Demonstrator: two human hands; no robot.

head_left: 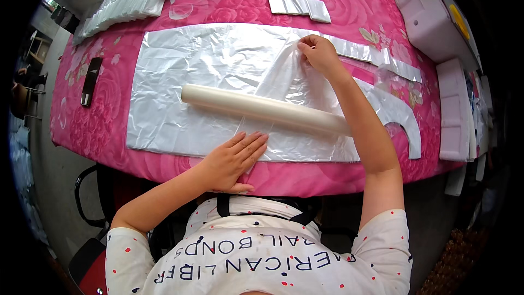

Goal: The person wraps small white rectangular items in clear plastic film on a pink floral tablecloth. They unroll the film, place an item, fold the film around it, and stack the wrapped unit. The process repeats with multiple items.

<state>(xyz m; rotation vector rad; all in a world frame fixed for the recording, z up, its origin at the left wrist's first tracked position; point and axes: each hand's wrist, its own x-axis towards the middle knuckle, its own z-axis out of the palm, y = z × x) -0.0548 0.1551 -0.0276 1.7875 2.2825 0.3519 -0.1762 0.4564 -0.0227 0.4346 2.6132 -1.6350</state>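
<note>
A stack of white plastic carrier bags [164, 65] lies flat across the table, its cut-out handles pointing right. Resting slantwise on top is a long pale tube [262, 106], like a rolling pin; my right forearm covers its right end. My right hand [319, 53] pinches the far edge of the top plastic bag [286, 71] and lifts it into a fold. Fingers outstretched, my left hand [236, 161] presses flat on the near edge of the bags, with the thumb on the tablecloth.
A pink floral cloth [218, 177] covers the table. A dark knife-like tool [91, 82] lies at the left. Folded white packets [299, 6] sit at the far side, and more are heaped [128, 8] far left. White foam boxes [431, 19] stand along the right edge.
</note>
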